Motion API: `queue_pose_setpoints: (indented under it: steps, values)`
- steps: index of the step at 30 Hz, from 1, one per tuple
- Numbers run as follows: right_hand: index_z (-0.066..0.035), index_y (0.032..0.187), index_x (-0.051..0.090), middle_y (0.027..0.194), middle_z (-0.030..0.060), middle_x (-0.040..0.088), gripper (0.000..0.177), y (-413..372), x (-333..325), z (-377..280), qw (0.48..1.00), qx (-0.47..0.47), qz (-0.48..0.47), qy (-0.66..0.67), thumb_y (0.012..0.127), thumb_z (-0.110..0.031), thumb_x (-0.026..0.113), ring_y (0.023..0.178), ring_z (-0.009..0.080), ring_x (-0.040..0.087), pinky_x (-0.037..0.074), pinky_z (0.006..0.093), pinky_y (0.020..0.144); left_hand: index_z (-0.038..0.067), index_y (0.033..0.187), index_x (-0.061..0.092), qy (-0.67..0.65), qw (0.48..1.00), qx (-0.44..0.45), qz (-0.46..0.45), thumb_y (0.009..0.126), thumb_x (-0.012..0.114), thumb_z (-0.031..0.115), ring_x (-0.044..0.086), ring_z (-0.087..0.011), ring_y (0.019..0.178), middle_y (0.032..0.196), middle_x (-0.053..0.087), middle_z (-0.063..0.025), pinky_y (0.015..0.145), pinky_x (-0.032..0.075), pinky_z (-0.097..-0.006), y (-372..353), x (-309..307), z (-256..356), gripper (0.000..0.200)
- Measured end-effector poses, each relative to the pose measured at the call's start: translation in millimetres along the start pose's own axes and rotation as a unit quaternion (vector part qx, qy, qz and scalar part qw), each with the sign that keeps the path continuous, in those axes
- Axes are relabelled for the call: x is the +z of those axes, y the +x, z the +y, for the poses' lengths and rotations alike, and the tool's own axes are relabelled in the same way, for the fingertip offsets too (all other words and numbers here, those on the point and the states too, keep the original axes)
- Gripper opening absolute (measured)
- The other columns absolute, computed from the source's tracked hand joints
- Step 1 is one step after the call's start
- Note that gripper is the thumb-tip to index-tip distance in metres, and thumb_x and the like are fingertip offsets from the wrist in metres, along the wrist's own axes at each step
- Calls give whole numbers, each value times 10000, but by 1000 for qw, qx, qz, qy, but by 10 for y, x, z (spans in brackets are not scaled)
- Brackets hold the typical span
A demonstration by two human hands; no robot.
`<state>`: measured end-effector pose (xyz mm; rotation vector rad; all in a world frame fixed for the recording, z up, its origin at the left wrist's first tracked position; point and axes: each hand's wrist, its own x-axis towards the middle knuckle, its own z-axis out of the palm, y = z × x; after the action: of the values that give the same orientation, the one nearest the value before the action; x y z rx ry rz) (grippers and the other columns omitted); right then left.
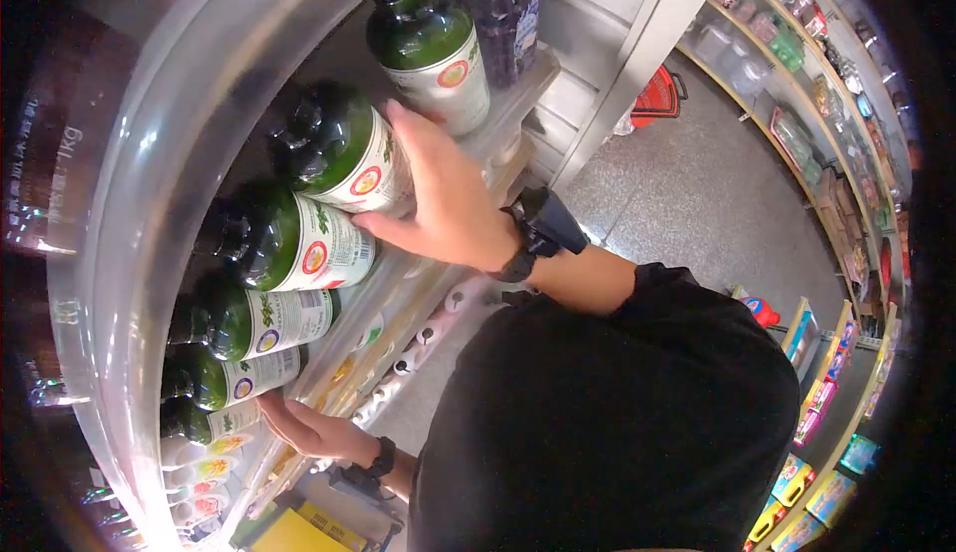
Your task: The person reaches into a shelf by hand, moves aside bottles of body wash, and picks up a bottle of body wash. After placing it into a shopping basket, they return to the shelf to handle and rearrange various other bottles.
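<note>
My right hand [448, 199], with a black watch on its wrist, is wrapped round the labelled lower body of a dark green bottle [344, 144]. Its fingers reach into the gap beside another green bottle [428, 54], and the thumb lies at the neighbouring bottle [309, 243]. Lower in view, my left hand [319, 433] has its fingers stretched out against the row's lower green bottles [264, 378]; some fingertips are hidden there. The bottles have black caps and white labels and stand close together on a shelf, appearing sideways.
A curved clear plastic panel [129, 154] runs along the bottles' cap side. A purple bottle [508, 24] stands at the row's upper end, and white bottles [204, 482] at its lower end. Stocked shelves [797, 64] and a red basket [657, 99] stand across the grey floor [677, 184].
</note>
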<state>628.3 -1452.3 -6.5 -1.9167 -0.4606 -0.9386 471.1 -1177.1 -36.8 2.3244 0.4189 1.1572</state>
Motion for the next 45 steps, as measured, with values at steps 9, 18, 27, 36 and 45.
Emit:
queue_pose_setpoints:
  steps: [9,18,27,36,45]
  values:
    - [37,1454,334,1349,276,488,899,0,-30,41,999,52,-5,13,737,-218,812,1244,436,497,426,467,1043,-55,1379,535,25,999,29,-28,1016,476,96,552,-297,1276,1414,550,-194,1100,409,-396,17,-64,3,398]
    - [-25,1289,564,1304,232,532,511,-355,-54,-19,994,-34,90,-51,792,24,669,1207,409,537,467,430,987,-48,1387,533,1,999,-11,-36,1023,455,81,564,-277,1264,1407,558,-186,1091,410,-384,8,-86,-15,394]
    - [39,1521,276,1553,220,360,605,-557,2,-386,935,134,-177,278,1009,-184,509,1446,329,358,282,409,1178,-63,1371,539,-30,999,-29,-20,1030,452,85,577,-281,1232,1390,561,-198,1070,443,-389,28,-51,-1,381]
    - [100,1540,77,1605,285,182,830,-546,150,-451,907,176,-138,358,970,-207,597,1508,356,191,149,394,1216,-68,1366,541,-35,998,-34,-33,1018,458,78,573,-291,1239,1391,559,-195,1085,431,-396,15,-82,-32,386]
    - [59,1544,130,1604,294,176,801,-529,87,-449,944,128,-156,262,956,-196,611,1499,407,192,163,445,1211,-69,1361,549,-45,998,-22,-25,1007,453,165,596,-329,1195,1338,586,-225,1024,462,-436,24,-71,-34,435]
